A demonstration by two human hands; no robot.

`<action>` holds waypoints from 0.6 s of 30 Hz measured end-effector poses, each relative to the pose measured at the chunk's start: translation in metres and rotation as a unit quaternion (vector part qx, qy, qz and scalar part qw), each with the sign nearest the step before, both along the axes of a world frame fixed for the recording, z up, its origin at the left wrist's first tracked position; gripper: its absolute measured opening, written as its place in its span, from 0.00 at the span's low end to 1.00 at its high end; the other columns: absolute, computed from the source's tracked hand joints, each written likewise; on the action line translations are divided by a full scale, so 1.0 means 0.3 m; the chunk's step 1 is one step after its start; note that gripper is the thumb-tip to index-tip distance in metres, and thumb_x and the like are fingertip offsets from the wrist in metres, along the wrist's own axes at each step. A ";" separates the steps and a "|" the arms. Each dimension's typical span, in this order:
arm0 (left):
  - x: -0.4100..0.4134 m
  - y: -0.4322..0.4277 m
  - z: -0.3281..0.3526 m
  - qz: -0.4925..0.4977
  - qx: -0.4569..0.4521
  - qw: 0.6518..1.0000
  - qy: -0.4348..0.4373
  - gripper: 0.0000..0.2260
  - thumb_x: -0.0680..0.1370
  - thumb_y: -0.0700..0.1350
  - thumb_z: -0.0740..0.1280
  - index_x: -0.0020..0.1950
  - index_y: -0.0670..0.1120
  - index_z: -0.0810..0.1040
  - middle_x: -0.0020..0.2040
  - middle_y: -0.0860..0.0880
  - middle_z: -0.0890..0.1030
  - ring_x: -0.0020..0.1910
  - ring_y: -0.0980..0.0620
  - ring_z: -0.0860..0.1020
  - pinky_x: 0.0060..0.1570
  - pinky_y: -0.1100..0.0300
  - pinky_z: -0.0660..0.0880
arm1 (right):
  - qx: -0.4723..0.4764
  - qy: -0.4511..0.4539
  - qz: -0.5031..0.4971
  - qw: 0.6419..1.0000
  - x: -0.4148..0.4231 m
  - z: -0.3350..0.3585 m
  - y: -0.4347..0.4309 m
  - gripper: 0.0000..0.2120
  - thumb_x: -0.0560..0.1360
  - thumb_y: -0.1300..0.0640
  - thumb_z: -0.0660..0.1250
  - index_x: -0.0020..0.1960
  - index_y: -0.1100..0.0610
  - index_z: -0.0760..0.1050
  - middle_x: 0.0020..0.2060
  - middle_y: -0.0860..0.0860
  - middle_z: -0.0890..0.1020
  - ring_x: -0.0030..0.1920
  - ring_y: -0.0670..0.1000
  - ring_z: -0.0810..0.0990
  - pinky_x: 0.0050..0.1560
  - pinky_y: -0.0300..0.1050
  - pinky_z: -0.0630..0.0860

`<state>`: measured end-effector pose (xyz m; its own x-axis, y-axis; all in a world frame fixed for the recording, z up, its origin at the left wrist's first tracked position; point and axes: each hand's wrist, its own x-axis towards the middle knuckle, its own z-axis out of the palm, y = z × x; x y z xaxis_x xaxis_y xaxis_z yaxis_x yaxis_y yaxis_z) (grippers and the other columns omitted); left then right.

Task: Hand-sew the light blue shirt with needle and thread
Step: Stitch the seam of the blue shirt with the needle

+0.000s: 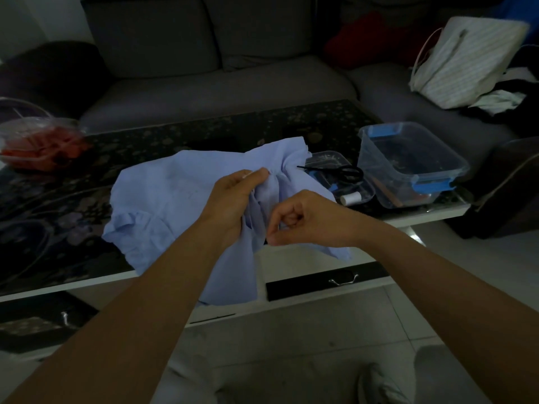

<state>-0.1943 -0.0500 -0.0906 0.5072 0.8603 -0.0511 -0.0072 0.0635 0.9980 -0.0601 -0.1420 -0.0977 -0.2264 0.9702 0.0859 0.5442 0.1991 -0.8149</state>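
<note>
Left hand [233, 199] grips the soft, creased light blue shirt [163, 193]; right hand [303, 220] curls tight, its hold unclear

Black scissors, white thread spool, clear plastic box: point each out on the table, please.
black scissors [318, 169], head view, on the blades near the pivot.
white thread spool [351, 197], head view, on its wound side.
clear plastic box [431, 186], head view, on its near blue latch.
</note>
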 end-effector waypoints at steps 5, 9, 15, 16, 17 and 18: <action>-0.007 -0.002 -0.002 -0.018 0.017 1.000 0.008 0.05 0.79 0.45 0.64 0.47 0.44 0.77 0.41 0.48 0.80 0.38 0.55 0.79 0.41 0.62 0.77 | 0.100 0.069 -0.176 0.977 0.037 0.016 0.005 0.02 0.75 0.63 0.69 0.47 0.59 0.78 0.22 0.50 0.66 0.24 0.43 0.62 0.29 0.35 0.62; -0.013 -0.004 -0.003 -0.045 0.034 0.998 0.018 0.07 0.79 0.44 0.65 0.51 0.41 0.77 0.43 0.47 0.81 0.41 0.53 0.80 0.44 0.61 0.78 | 0.056 0.156 -0.275 0.947 0.029 0.017 0.022 0.09 0.77 0.58 0.67 0.57 0.53 0.75 0.23 0.49 0.70 0.22 0.41 0.66 0.25 0.31 0.63; -0.027 0.020 -0.023 -0.012 0.094 0.993 0.072 0.06 0.80 0.36 0.60 0.46 0.42 0.75 0.35 0.56 0.82 0.39 0.59 0.79 0.50 0.69 0.74 | 0.014 0.194 -0.315 0.929 0.049 0.005 0.045 0.10 0.77 0.58 0.67 0.37 0.56 0.76 0.23 0.45 0.69 0.23 0.40 0.65 0.24 0.31 0.63; -0.029 0.022 -0.018 -0.004 0.084 0.994 0.072 0.06 0.80 0.38 0.61 0.46 0.40 0.76 0.39 0.50 0.82 0.40 0.56 0.78 0.52 0.64 0.74 | 0.015 0.189 -0.315 0.930 0.053 0.007 0.044 0.09 0.77 0.58 0.66 0.38 0.56 0.76 0.24 0.45 0.69 0.23 0.40 0.66 0.24 0.30 0.63; -0.030 0.020 -0.011 -0.002 0.071 0.995 0.066 0.07 0.80 0.40 0.63 0.44 0.40 0.77 0.42 0.46 0.80 0.42 0.53 0.78 0.52 0.60 0.75 | 0.016 0.180 -0.310 0.933 0.055 0.007 0.043 0.09 0.77 0.58 0.66 0.39 0.57 0.77 0.24 0.45 0.70 0.23 0.39 0.67 0.25 0.29 0.64; -0.030 0.018 -0.007 -0.009 0.061 0.997 0.055 0.06 0.79 0.42 0.64 0.45 0.41 0.77 0.43 0.45 0.80 0.42 0.53 0.78 0.50 0.60 0.76 | 0.018 0.171 -0.310 0.935 0.054 0.004 0.043 0.08 0.77 0.58 0.66 0.40 0.58 0.77 0.24 0.46 0.71 0.23 0.39 0.67 0.25 0.29 0.64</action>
<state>-0.2033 -0.0447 -0.0926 0.5194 0.8545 -0.0031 0.1024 -0.0587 0.9930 -0.0439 -0.1292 -0.0965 0.4252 0.9011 0.0847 0.2733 -0.0386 -0.9612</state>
